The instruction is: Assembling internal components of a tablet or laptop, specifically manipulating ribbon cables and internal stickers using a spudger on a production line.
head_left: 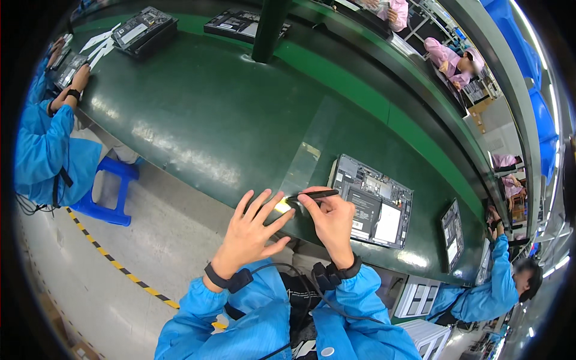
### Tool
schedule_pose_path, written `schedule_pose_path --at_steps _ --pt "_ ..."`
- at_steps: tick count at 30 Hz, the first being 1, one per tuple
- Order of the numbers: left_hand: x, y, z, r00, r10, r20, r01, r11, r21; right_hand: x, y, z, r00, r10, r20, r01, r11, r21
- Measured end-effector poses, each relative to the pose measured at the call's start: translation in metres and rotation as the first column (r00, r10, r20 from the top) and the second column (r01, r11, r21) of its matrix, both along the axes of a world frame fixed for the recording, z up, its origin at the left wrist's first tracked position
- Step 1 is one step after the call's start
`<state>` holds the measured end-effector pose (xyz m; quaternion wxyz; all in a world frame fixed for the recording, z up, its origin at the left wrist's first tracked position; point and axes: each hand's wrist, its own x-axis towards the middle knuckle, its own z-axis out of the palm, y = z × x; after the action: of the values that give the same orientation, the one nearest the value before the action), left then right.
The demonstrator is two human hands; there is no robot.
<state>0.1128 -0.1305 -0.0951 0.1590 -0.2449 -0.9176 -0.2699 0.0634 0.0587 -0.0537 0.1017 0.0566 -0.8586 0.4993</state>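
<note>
My right hand [333, 224] pinches a slim black pen-like tool [321, 194], whose tip points left. Close to that tip, a small bright yellow piece [282, 206] lies near the bench's front edge. My left hand [251, 230] has its fingers spread, with the fingertips beside the yellow piece. Just right of my right hand lies an opened laptop base [375, 201], its black battery and circuit board showing. A clear strip of tape [303, 162] runs across the green bench [228, 114] beyond my hands. Black bands circle both wrists.
More opened laptop bases lie at the far left [144, 30], at the back [231, 24] and at the right [452, 234]. A green post [270, 30] rises from the bench. Co-workers in blue sit at both sides. A blue stool [111, 192] stands left; white trays [417, 297] stand lower right.
</note>
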Motion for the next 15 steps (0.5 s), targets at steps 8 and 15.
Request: schedule_pose_path --at_steps 8,15 --pt "0.000 0.001 0.004 1.000 0.004 0.023 -0.004 1.000 0.000 -0.001 0.005 -0.004 0.992 -0.027 0.124 0.034 0.998 -0.056" --pt "0.001 0.001 0.005 0.999 0.002 0.035 -0.002 1.000 0.002 -0.002 0.008 -0.010 0.997 0.020 0.070 -0.023 0.999 0.041"
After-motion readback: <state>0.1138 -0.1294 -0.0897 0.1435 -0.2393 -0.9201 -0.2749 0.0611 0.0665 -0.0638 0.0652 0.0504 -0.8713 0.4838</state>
